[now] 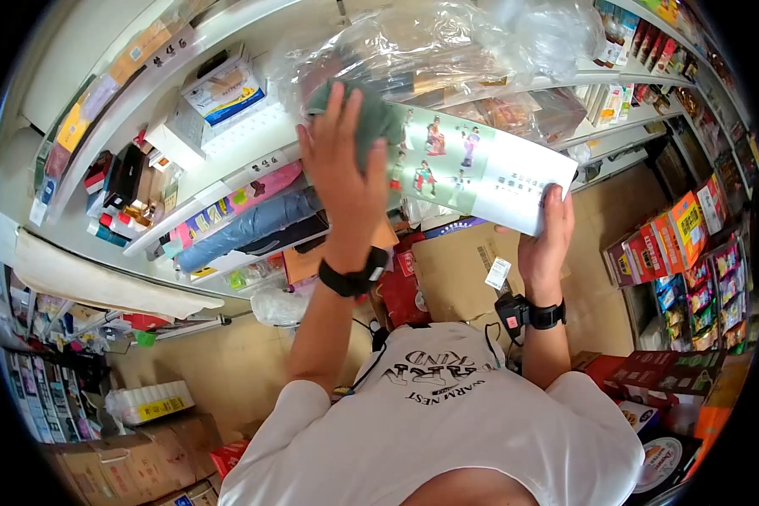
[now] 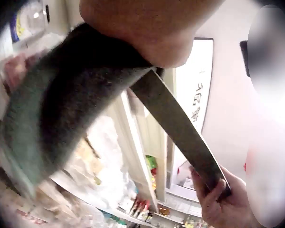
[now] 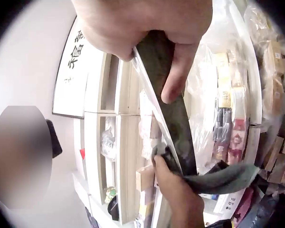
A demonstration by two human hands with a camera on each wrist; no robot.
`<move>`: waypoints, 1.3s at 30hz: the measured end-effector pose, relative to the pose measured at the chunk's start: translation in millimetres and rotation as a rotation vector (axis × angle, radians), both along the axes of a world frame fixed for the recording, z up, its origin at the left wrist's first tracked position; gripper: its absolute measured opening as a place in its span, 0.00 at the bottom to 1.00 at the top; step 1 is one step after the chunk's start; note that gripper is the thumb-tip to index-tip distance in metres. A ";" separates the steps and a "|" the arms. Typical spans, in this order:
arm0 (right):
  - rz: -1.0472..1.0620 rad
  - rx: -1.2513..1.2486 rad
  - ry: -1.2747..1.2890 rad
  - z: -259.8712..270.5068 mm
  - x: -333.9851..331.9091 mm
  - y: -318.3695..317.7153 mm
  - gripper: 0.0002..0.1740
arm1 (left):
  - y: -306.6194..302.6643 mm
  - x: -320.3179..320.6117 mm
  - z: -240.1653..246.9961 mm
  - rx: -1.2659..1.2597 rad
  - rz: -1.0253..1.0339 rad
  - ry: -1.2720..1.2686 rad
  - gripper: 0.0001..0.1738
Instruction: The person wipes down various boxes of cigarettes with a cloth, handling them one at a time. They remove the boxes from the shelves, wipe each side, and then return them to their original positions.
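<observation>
Right of centre, the right hand point(image 1: 546, 242) pinches the box point(image 1: 485, 173), probably light and stiff, best held by its edges; the left hand point(image 1: 344, 164) presses the cloth point(image 1: 382, 120), fingers straight.

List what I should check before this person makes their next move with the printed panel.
1. Right hand gripping the printed panel: ok, it holds one end.
2. Cloth touching the panel: ok, it lies against the opposite end.
3. Left hand on the cloth: ok, its fingers lie spread over it.
4. Whole printed face in view: not ok, the cloth and left hand cover one end.
5. Panel clear of the plastic wrap on the shelf: cannot tell, they overlap in the head view.
6. Panel free of dust: cannot tell, too fine to see.
</observation>
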State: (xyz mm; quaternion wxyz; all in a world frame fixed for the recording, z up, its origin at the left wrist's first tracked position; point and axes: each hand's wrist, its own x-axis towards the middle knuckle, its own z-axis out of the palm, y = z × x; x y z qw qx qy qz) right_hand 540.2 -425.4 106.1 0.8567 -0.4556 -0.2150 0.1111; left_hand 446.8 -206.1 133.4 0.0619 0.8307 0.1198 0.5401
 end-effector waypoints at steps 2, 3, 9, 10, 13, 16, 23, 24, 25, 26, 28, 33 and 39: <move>0.003 0.007 -0.033 2.4 -9.6 10.3 0.22 | -31.2 18.9 -0.3 -0.012 -0.079 0.002 0.33; 0.050 -0.008 -0.048 -1.4 -12.1 14.7 0.24 | -56.7 24.4 0.9 -0.016 -0.213 0.038 0.33; -0.021 0.143 0.054 -9.9 -26.1 26.9 0.27 | -74.2 26.8 15.1 0.329 -0.321 0.051 0.29; -0.069 0.039 0.024 -12.1 -19.7 20.8 0.29 | -56.6 16.5 20.0 0.352 -0.229 0.068 0.26; 0.020 0.130 -0.036 -2.8 -16.6 6.5 0.27 | 5.1 -5.1 32.0 0.167 -0.041 -0.133 0.28; -0.050 -0.198 -0.479 -9.8 -5.8 -12.3 0.30 | 30.9 -20.9 35.0 -0.267 -0.298 -0.341 0.21; 0.059 -0.339 -1.127 37.7 -21.2 12.1 0.22 | -57.5 -41.5 33.2 -0.122 -0.550 -0.076 0.20; 0.060 -0.386 -1.136 30.3 -16.8 12.7 0.22 | -59.7 -45.3 31.9 -0.122 -0.537 -0.088 0.20; 0.038 -0.327 -1.166 24.4 -15.1 17.6 0.22 | -61.4 -47.8 30.3 -0.005 -0.516 -0.116 0.19; 0.053 -0.326 -1.175 24.4 -12.5 19.3 0.22 | -63.1 -50.5 28.5 0.107 -0.494 -0.138 0.19; 0.033 -0.166 -1.181 29.8 -16.0 23.6 0.24 | -55.9 -62.2 22.7 0.203 -0.396 -0.170 0.18; 0.286 0.178 -0.295 29.6 -23.3 21.4 0.32 | 21.9 -84.5 -5.4 0.229 0.061 -0.387 0.23; 0.345 0.287 0.137 15.8 -26.3 42.6 0.27 | 24.8 -76.5 34.8 -0.602 -0.266 -0.843 0.35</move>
